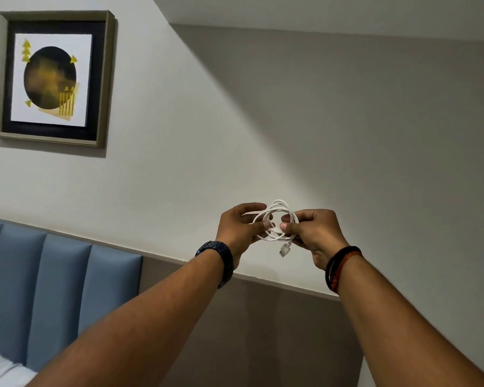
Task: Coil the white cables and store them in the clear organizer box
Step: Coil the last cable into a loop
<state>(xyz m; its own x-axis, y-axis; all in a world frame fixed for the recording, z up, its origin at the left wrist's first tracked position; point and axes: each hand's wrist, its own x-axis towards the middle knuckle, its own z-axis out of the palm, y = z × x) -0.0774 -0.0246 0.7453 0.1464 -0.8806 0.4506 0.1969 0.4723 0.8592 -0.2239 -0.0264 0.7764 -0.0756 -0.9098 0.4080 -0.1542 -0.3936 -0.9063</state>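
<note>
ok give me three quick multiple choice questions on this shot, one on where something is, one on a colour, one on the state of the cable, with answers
1. Where does the framed picture hang?
A. upper left of the wall
B. directly above the hands
C. low on the right

2. What colour is the padded headboard?
A. red
B. blue
C. green

3. What state is the white cable in?
A. stretched out straight
B. lying on the bed
C. looped into a coil, held in the air

Answers:
1. A, the frame sits in the top left corner of the view.
2. B, the vertical panels at lower left are blue.
3. C, the left hand and the right hand each pinch a side of the loops in front of the wall, with a connector dangling below.
</note>
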